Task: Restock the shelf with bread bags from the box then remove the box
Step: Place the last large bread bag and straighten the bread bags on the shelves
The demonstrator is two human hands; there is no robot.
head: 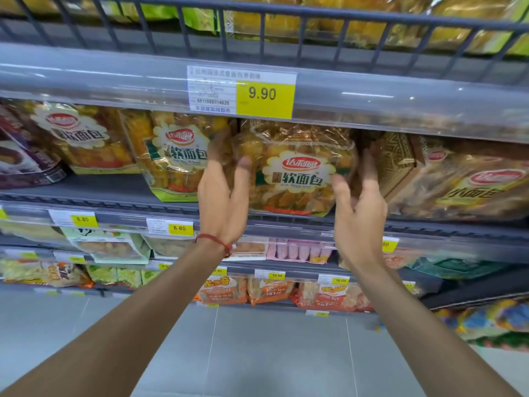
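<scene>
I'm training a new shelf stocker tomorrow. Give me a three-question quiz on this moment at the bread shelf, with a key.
1. True or false: the left hand wears a red string bracelet at the wrist.
2. What price shows on the large yellow tag above the bread bag between the hands?
3. Multiple choice: the right hand is (A) at the bag's right side with fingers spread, (B) holding a box, (C) resting on the floor.

Key:
1. True.
2. 9.90.
3. A.
</scene>
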